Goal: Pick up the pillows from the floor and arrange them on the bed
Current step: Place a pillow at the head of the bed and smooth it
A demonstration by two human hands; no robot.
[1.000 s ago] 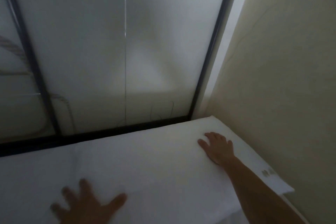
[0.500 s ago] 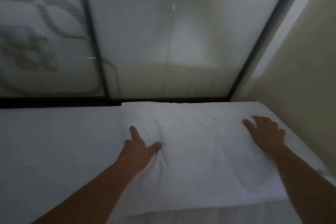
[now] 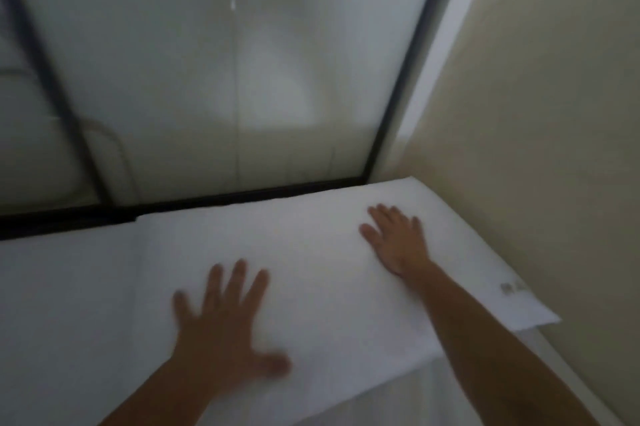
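A white pillow [image 3: 322, 252] lies flat on the bed at its head end, in the corner by the beige wall. To its left lies a second white pillow [image 3: 69, 287], edge to edge with the first. My right hand [image 3: 396, 238] rests palm down on the right part of the pillow, fingers spread. Blurred by motion, my left hand [image 3: 225, 325] lies flat with spread fingers on the pillow's near left part. Neither hand grips anything. A small grey label [image 3: 512, 287] shows at the pillow's right end.
A pale headboard panel [image 3: 225, 79] with dark frame bars rises right behind the pillows. The beige wall [image 3: 554, 114] closes the right side. The white bed sheet [image 3: 450, 391] shows below the pillow's near edge.
My left hand has slid from the pillow's upper left toward the near edge and spread flat. The right hand stays on the pillow's right part. The camera view has tilted.
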